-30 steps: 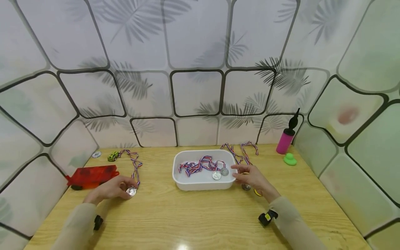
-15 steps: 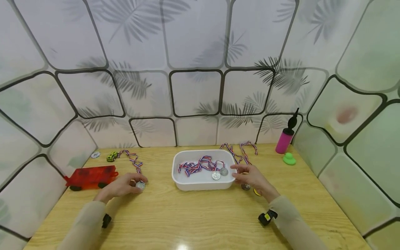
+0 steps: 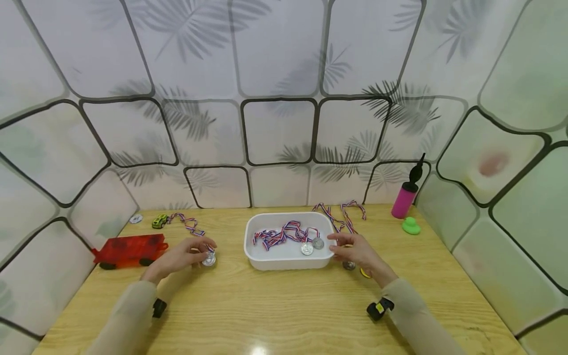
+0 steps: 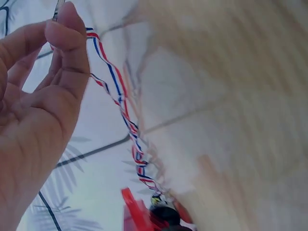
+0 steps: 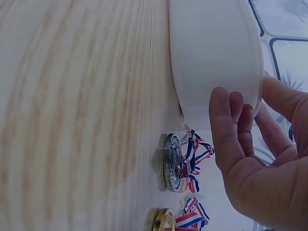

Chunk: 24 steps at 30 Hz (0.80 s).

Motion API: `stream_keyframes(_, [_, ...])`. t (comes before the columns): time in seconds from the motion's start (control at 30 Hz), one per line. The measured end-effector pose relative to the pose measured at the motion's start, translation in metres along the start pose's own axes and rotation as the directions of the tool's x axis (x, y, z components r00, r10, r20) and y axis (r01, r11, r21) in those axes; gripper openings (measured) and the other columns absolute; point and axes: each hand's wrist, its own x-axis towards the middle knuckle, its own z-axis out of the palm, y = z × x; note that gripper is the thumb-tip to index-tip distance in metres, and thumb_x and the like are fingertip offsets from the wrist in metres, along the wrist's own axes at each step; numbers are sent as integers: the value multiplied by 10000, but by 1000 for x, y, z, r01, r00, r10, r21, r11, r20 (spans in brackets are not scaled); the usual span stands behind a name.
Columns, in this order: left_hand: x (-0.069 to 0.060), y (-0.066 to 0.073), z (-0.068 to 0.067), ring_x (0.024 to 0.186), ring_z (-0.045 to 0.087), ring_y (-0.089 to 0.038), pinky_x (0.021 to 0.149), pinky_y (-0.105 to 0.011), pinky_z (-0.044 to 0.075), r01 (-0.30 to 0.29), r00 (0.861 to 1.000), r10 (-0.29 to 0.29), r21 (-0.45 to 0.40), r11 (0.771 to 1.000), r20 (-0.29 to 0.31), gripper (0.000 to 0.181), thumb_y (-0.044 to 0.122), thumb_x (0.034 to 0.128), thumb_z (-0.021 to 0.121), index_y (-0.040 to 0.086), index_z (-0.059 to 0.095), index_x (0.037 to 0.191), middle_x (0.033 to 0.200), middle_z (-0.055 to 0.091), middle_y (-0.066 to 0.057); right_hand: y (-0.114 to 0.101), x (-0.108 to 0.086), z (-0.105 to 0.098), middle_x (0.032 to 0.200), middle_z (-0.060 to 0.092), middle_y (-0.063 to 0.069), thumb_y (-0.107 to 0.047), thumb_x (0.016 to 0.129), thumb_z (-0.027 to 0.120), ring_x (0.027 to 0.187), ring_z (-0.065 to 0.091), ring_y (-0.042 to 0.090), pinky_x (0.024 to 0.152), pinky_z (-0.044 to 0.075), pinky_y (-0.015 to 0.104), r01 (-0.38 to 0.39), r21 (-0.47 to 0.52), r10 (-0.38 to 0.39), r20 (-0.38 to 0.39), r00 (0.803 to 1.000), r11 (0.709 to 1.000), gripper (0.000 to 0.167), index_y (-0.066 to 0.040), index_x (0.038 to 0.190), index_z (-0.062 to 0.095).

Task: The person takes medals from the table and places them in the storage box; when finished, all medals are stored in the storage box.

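Observation:
My left hand (image 3: 188, 254) pinches a silver medal (image 3: 209, 259) at its edge, left of the white plastic basin (image 3: 284, 265). From the medal a red, white and blue ribbon (image 4: 115, 77) trails back towards the small green toy car (image 3: 159, 221). My right hand (image 3: 355, 251) grips the basin's right rim, its thumb over the edge and its fingers against the outer wall, as the right wrist view shows. Inside the basin lie a silver medal (image 3: 307, 248), a duller medal (image 3: 318, 243) and tangled striped ribbons (image 3: 281, 237).
Beside the right hand lie a dark silver medal (image 5: 173, 161) and a gold medal (image 5: 165, 220), their ribbons stretching backwards. A red toy wagon (image 3: 130, 250) stands at the left, with a round badge (image 3: 136, 219) behind. A pink pump (image 3: 404, 201) and green rubber toy (image 3: 410, 226) stand back right.
My left hand has carried the silver medal to the right, nearer the basin, its ribbon dragging along. The right hand stays at the basin's rim.

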Motion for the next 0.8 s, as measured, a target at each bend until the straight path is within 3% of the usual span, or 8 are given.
stream_keyframes(0.1, [4, 5, 1, 767, 646, -303, 653, -382, 568, -14, 1000, 13, -50, 999, -24, 291, 84, 995, 549, -55, 546, 1251, 1037, 582, -228, 0, 0, 0, 957, 534, 87, -66, 912, 681, 798, 640, 162, 793, 598, 372, -7, 0, 7, -2, 1000, 1000, 404, 56, 1286, 587])
stream_keyframes(0.27, [12, 17, 2, 839, 678, -264, 735, -433, 588, -42, 997, 33, -122, 992, -71, 229, 53, 1002, 528, -74, 567, 1188, 1126, 573, -283, -1, 0, 0, 947, 546, 87, -63, 913, 679, 794, 652, 176, 794, 597, 378, -8, 5, 8, 0, 1000, 1000, 400, 59, 1283, 586])
stream_keyframes(0.5, [27, 25, 8, 843, 699, -251, 745, -405, 594, -127, 977, 102, -124, 984, -189, 206, 55, 997, 541, -45, 649, 1141, 1129, 625, -272, -2, 0, 1, 925, 522, 73, -61, 916, 675, 777, 651, 171, 785, 599, 378, 7, 16, -7, 18, 1000, 1000, 413, 80, 1289, 566])
stream_keyframes(0.8, [37, 34, 15, 906, 677, -276, 755, -441, 561, -72, 950, 18, -163, 984, -312, 283, 110, 1002, 553, 22, 627, 1260, 1313, 585, -217, -1, 0, -1, 916, 524, 71, -70, 915, 680, 751, 667, 179, 781, 600, 383, 0, 20, -1, 27, 1000, 1000, 421, 78, 1290, 561])
